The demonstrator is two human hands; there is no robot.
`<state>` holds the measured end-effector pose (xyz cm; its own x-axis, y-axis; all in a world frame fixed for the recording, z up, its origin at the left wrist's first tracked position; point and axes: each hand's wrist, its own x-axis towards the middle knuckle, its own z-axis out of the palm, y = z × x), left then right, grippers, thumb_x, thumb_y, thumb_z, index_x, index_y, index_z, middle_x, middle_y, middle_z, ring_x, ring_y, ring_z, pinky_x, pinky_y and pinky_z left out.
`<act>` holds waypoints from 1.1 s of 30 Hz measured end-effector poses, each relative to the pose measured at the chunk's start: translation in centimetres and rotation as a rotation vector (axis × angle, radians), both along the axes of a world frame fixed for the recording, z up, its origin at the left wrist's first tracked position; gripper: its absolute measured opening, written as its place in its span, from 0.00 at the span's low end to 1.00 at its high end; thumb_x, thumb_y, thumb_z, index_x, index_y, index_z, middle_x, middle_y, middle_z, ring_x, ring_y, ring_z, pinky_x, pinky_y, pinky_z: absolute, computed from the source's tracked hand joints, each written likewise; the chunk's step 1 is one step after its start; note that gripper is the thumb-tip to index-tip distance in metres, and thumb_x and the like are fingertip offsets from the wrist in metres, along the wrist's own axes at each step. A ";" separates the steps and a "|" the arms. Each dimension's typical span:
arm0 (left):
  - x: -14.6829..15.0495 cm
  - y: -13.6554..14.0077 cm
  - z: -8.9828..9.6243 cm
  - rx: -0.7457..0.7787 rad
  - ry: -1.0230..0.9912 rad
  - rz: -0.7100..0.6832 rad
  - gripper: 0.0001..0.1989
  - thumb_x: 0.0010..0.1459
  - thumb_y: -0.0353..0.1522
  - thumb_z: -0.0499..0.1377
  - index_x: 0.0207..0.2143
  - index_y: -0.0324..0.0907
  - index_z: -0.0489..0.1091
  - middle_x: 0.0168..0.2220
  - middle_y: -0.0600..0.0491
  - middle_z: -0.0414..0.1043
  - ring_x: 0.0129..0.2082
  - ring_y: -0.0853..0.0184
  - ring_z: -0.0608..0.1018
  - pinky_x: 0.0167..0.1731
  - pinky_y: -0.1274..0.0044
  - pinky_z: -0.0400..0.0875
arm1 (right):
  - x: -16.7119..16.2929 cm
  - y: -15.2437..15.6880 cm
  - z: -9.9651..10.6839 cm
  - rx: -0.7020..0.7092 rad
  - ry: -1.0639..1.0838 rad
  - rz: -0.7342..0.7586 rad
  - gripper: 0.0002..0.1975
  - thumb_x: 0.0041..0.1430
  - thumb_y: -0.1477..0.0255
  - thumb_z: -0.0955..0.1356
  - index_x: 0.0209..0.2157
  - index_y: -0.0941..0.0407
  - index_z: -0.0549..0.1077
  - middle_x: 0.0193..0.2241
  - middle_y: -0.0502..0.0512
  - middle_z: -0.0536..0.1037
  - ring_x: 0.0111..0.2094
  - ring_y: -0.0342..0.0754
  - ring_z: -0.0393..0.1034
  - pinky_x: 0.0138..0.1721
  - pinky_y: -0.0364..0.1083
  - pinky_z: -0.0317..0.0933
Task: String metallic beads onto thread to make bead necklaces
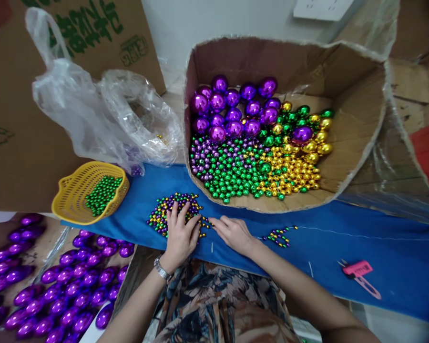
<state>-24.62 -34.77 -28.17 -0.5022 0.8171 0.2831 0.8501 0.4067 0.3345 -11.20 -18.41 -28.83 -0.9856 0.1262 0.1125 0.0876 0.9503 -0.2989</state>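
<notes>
My left hand (180, 232) lies with spread fingers over a loose pile of small purple, green and gold beads (159, 209) on the blue cloth. Close by on its right, my right hand (235, 233) is pinched, with a few beads at its fingertips. A bead string (279, 237) with small mixed-colour beads shows past my right wrist, and its thin thread runs far to the right over the cloth. My fingers hide the exact part of the string in the pinch.
Behind stands a cardboard box (357, 109) holding purple, green and gold beads. A yellow basket (67, 205) of green beads is at left, beside plastic bags (71, 95). Pink snips (359, 271) lie at right on the blue cloth (321, 257). Large purple beads (75, 286) lie lower left.
</notes>
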 end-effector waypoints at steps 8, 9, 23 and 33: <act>-0.6 -0.4 0.5 0.089 -0.021 0.069 0.12 0.60 0.29 0.55 0.46 0.44 0.70 0.59 0.45 0.61 0.66 0.50 0.49 0.61 0.51 0.50 | 0.0 0.2 0.0 -0.047 0.044 0.003 0.16 0.69 0.67 0.60 0.53 0.52 0.71 0.32 0.51 0.75 0.28 0.41 0.72 0.29 0.39 0.59; -0.8 -0.4 0.5 0.097 -0.020 0.082 0.12 0.60 0.28 0.55 0.46 0.44 0.70 0.59 0.44 0.62 0.66 0.50 0.49 0.60 0.51 0.50 | 0.0 0.2 0.0 -0.049 0.043 0.007 0.16 0.69 0.67 0.60 0.53 0.52 0.71 0.32 0.51 0.75 0.28 0.40 0.72 0.29 0.39 0.59; -1.3 0.4 -0.1 0.032 0.032 0.048 0.15 0.57 0.28 0.56 0.47 0.47 0.71 0.61 0.46 0.58 0.66 0.46 0.46 0.59 0.48 0.48 | -0.2 -0.3 0.3 -0.035 -0.012 -0.022 0.16 0.68 0.68 0.60 0.53 0.51 0.70 0.33 0.52 0.75 0.28 0.41 0.72 0.28 0.38 0.58; -0.9 0.6 0.3 0.022 0.005 0.005 0.13 0.58 0.29 0.56 0.45 0.47 0.73 0.61 0.46 0.58 0.66 0.46 0.46 0.59 0.46 0.47 | -1.2 -0.7 -0.7 0.005 0.069 -0.037 0.19 0.66 0.61 0.63 0.53 0.55 0.70 0.37 0.56 0.73 0.28 0.42 0.71 0.29 0.40 0.63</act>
<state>-25.47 -34.21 -27.91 -0.5049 0.8081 0.3034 0.8498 0.4036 0.3391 -12.41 -19.15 -29.50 -0.9700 0.1620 0.1811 0.1023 0.9483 -0.3005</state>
